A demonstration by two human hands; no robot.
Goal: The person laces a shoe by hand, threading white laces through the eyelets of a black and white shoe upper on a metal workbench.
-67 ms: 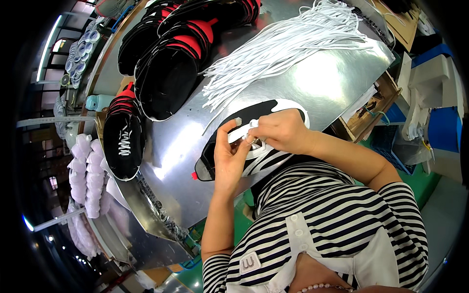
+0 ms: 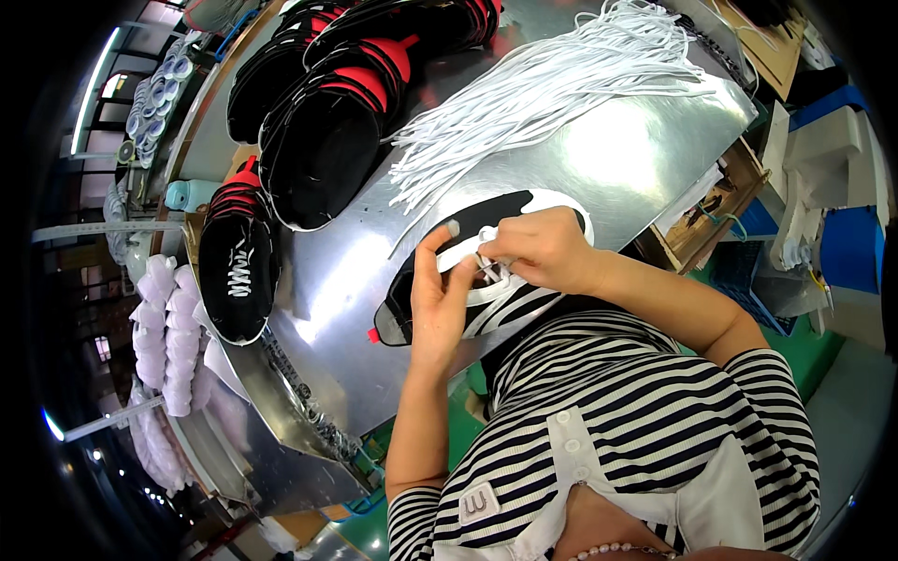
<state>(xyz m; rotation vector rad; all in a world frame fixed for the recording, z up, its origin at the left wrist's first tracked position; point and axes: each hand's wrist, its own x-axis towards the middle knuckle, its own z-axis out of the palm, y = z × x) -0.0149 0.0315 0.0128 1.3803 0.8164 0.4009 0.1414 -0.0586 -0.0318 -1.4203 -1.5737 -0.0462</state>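
Note:
A shoe upper (image 2: 400, 301) in black and white, with a small red tab at its left end, lies at the table's near edge in front of me. My left hand (image 2: 438, 297) grips it at the white lacing strip, index finger beyond the strip and thumb at the opening. On the opening's right side, my right hand (image 2: 545, 251) has thumb and forefinger pinched together on a white shoelace (image 2: 491, 269). Short runs of the lace cross the opening between my hands. My right fingers hide the lace's end.
A large bundle of white shoelaces (image 2: 552, 84) spreads over the metal table (image 2: 337, 280) beyond my hands. Stacked black uppers with red tabs (image 2: 318, 140) stand at the far left. A laced stack (image 2: 238, 262) sits nearer, by the left edge. A wooden drawer (image 2: 702, 210) is at right.
My left thumb has drawn back slightly from my right fingertips, so more of the crossed lace shows. My right hand has barely moved.

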